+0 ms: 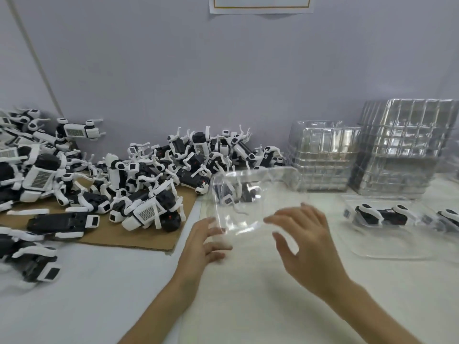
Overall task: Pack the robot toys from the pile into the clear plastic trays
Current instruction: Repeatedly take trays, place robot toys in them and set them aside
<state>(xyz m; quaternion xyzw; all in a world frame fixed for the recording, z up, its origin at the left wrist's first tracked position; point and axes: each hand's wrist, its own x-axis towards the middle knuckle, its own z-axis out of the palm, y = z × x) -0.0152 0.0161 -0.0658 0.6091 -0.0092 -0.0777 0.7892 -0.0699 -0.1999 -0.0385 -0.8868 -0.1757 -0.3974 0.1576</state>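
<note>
Head view: one clear plastic tray (238, 219) sits tilted at the middle of the table (99, 294), its far edge raised, and the toys behind it show through it. Nothing lies in it. The left hand (206, 242) is at its near left corner and the right hand (308, 242) at its near right edge. Both have their fingers spread and loose, gripping nothing. Blur hides whether the fingertips touch the plastic.

The pile of robot toys (149, 175), black and white, lies just left of the tray and runs off to the left edge, mostly on a sheet of brown cardboard (139, 237).

To the right, a second tray (387, 254) lies flat with a robot toy (380, 214) packed in it. Behind that stand two stacks of empty trays, the lower one (323, 155) beside the taller one (402, 145), against a pale wall (223, 83).
</note>
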